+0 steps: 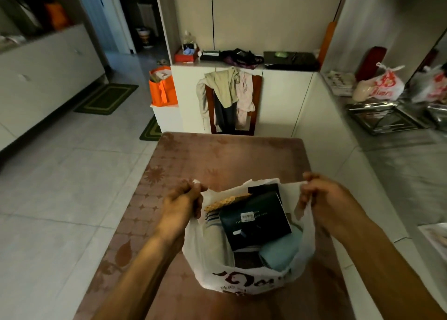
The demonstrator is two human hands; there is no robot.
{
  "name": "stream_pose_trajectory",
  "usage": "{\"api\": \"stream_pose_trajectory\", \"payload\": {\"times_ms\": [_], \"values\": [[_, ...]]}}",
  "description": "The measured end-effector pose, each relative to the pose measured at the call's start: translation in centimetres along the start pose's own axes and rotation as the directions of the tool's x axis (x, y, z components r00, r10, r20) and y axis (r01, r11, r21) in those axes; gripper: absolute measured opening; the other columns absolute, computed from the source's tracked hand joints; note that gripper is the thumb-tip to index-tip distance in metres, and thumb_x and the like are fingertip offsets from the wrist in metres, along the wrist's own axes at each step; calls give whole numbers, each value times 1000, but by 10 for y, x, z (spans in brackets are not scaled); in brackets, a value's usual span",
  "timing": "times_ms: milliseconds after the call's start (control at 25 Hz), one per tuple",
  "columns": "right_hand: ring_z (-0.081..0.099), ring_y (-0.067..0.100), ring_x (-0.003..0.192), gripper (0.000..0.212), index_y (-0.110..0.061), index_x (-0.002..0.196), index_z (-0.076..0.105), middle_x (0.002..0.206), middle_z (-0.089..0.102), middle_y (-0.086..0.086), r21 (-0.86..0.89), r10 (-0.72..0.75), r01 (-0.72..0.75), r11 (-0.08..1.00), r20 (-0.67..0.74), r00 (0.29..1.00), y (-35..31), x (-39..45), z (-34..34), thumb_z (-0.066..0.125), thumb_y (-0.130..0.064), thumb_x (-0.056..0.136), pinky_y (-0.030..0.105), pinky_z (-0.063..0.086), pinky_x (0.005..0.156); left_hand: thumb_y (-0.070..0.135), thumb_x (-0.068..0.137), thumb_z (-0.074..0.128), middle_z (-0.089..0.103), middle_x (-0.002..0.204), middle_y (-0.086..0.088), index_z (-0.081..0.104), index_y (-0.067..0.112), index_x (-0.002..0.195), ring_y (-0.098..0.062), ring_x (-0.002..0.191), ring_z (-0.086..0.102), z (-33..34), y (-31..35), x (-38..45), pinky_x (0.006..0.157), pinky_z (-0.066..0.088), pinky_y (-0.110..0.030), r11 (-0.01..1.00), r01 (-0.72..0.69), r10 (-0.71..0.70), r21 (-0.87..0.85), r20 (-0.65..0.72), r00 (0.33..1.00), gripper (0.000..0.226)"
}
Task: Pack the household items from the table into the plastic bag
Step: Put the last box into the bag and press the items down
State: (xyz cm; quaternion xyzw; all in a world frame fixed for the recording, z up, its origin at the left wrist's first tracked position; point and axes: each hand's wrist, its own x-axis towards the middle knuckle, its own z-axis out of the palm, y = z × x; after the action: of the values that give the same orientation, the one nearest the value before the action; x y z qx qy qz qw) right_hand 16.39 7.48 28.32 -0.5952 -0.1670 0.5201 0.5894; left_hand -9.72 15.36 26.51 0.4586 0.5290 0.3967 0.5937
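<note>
A white plastic bag point(244, 279) with dark red print stands on the table point(217, 157), near its front edge. My left hand point(185, 200) grips the bag's left handle, and my right hand point(319, 196) grips the right handle, pulling the mouth wide. Inside lie a dark green box point(256, 225) with a white sticker, a pale blue folded cloth point(280, 252), a whitish rolled item point(214, 242) and a yellow patterned item point(227, 201). Other contents are partly hidden.
The table wears a pink-brown patterned cloth. Behind it stands a wooden chair point(256, 106) draped with clothes, against a white cabinet. An orange bag point(162, 89) sits at the left. A steel counter on the right holds another plastic bag point(382, 86).
</note>
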Motion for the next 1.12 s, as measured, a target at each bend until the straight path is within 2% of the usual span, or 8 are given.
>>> {"api": "stream_pose_trajectory", "payload": {"times_ms": [80, 240, 440, 680, 840, 920, 1000, 1120], "values": [[47, 18, 59, 23, -14, 78, 49, 64, 45, 7, 85, -99, 98, 992, 4, 995, -22, 11, 12, 44, 8, 82, 32, 39, 62, 12, 100, 47, 46, 61, -6, 66, 0, 92, -16, 56, 41, -3, 15, 23, 54, 37, -28, 999, -29, 28, -19, -20, 999, 24], [43, 15, 58, 21, -15, 66, 43, 62, 43, 4, 46, -255, 253, 966, 43, 966, -47, 31, 40, 48, 2, 79, 31, 35, 59, 11, 99, 45, 50, 65, -6, 67, 7, 88, -16, 58, 43, -9, 48, 68, 54, 39, -28, 995, -93, 93, 34, -18, 995, 25], [45, 15, 61, 21, -15, 57, 44, 64, 40, 6, -95, -232, 237, 967, 65, 971, -49, 63, 54, 54, -6, 74, 33, 39, 63, 6, 97, 44, 49, 63, -6, 65, 1, 98, -13, 52, 39, -5, 63, 119, 48, 35, -26, 993, -36, 41, 111, -46, 998, 21], [65, 26, 76, 15, -7, 92, 58, 82, 61, 12, -331, -179, 157, 930, -37, 983, -38, 107, 44, 57, 2, 81, 45, 51, 87, 7, 96, 48, 56, 65, -11, 66, -2, 100, -18, 52, 48, -9, 49, 151, 50, 46, -30, 986, -16, 6, 168, 62, 998, 21], [69, 31, 86, 33, -7, 111, 57, 96, 66, 15, -398, -144, 99, 912, -84, 986, -36, 115, 47, 62, 1, 79, 48, 53, 86, 15, 97, 51, 66, 78, -17, 65, 1, 106, -24, 66, 61, -9, 49, 153, 65, 55, -37, 976, -41, 19, 212, 105, 994, 22], [67, 31, 91, 34, -12, 114, 54, 104, 66, 15, -432, -121, 74, 899, -84, 989, -30, 115, 49, 62, -5, 82, 45, 55, 81, 26, 97, 53, 71, 89, -13, 65, 10, 107, -24, 76, 69, -11, 47, 151, 72, 60, -38, 944, -88, 49, 317, 129, 990, 23], [66, 28, 93, 35, -17, 117, 52, 106, 66, 12, -459, -100, 61, 887, -61, 993, -25, 114, 51, 62, -11, 84, 42, 54, 79, 35, 96, 54, 71, 95, -8, 65, 20, 99, -25, 82, 71, -14, 47, 148, 70, 61, -36, 910, -145, 98, 389, 137, 986, 19], [64, 28, 95, 36, -19, 118, 51, 105, 66, 10, -477, -81, 44, 878, -57, 995, -24, 115, 52, 61, -14, 84, 45, 54, 83, 31, 97, 54, 68, 94, -8, 57, 29, 86, -27, 83, 69, -19, 48, 143, 68, 58, -31, 917, -160, 123, 366, 121, 985, 12]]}}
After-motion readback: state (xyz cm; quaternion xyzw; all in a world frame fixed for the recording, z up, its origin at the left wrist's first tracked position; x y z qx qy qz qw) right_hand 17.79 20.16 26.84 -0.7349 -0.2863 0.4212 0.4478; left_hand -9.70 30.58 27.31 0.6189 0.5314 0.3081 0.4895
